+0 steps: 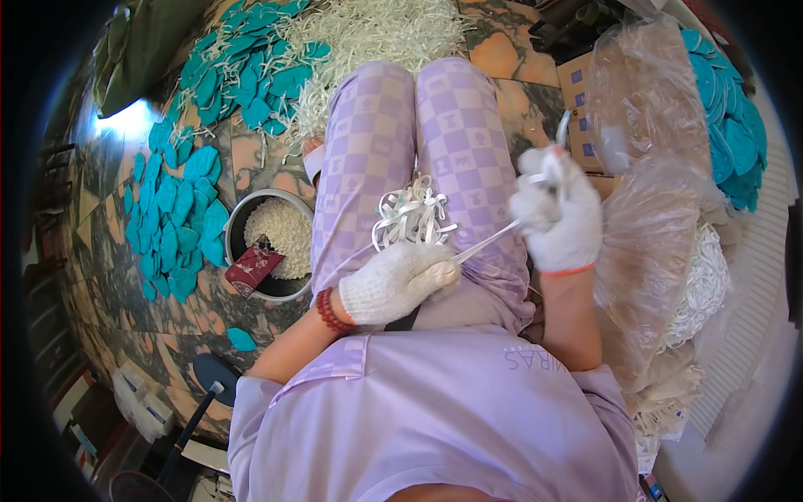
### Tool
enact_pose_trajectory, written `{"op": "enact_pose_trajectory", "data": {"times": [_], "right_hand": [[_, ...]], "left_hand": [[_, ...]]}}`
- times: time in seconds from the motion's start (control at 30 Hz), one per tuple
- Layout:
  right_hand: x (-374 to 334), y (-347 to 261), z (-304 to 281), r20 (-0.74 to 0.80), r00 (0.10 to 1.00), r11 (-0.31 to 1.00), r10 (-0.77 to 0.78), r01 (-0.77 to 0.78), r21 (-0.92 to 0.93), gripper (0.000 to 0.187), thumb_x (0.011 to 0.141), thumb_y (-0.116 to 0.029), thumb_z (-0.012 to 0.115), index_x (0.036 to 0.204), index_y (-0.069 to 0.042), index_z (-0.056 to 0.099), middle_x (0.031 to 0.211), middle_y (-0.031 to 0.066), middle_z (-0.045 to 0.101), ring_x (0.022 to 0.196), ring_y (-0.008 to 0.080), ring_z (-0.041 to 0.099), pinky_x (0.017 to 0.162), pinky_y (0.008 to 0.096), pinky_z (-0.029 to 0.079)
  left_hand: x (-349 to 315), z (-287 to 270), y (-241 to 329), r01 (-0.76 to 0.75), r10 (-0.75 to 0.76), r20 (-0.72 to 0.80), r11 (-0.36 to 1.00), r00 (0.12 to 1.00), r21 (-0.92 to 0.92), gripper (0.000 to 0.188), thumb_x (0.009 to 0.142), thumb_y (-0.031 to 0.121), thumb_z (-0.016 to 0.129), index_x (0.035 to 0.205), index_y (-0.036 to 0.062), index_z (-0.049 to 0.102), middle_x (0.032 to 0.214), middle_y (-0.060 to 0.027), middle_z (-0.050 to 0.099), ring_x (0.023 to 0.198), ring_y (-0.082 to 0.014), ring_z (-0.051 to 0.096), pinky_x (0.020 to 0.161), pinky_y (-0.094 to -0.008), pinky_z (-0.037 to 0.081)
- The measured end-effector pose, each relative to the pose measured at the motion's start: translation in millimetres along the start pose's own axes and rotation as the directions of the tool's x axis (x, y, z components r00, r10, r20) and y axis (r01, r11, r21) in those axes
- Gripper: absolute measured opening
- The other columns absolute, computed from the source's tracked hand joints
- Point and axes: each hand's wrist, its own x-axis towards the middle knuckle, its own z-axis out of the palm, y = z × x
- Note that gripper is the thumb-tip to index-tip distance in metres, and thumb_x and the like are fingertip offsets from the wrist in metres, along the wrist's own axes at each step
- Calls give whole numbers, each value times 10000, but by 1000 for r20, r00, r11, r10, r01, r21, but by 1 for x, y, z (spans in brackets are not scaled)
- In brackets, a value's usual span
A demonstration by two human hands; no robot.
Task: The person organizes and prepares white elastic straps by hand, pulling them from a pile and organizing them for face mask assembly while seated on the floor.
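Note:
Both my hands wear white knit gloves. My left hand [395,280] rests on my lap, closed on one end of a white flat strap [488,242]. My right hand [556,209] is raised over my right thigh and grips the other end of that strap, which runs taut between the two hands. A loose bundle of white straps [410,213] lies on my lilac checked trousers just beyond the left hand. A red bead bracelet [329,311] sits on my left wrist.
A metal bowl [251,213] of white pieces with a dark red pouch [253,266] stands on the floor at left. Teal oval pieces [176,222] and white strap heaps [368,33] cover the marble floor ahead. Clear plastic bags [652,234] of white straps and teal pieces [728,125] sit at right.

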Motion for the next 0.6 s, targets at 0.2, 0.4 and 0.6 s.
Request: {"op": "enact_pose_trajectory", "data": {"times": [0.2, 0.4, 0.6], "right_hand": [[-1, -72, -9, -95, 849, 828, -520, 474, -299, 245, 1015, -228, 469, 813, -90, 477, 689, 5, 421, 448, 66, 263, 388, 231, 233], [-8, -44, 26, 101, 908, 855, -407, 417, -309, 268, 1018, -282, 492, 827, -95, 484, 692, -8, 432, 444, 47, 283, 374, 222, 237], [-19, 55, 50, 96, 994, 908, 52, -7, -420, 367, 1049, -366, 422, 828, -80, 477, 709, 22, 467, 408, 36, 279, 337, 189, 236]], "left_hand": [[-30, -14, -4, 88, -89, -9, 993, 996, -79, 316, 1038, 278, 460, 879, 40, 596, 683, -51, 544, 654, -161, 533, 666, -318, 468], [-11, -19, 5, 121, -95, 131, 969, 987, -213, 351, 1040, 335, 462, 901, 37, 585, 693, 14, 514, 626, -102, 464, 615, -265, 419], [12, -14, -16, 127, -105, 72, 799, 992, -587, 389, 982, 421, 520, 1048, 50, 618, 737, 11, 550, 503, -42, 391, 439, -198, 259]]}}
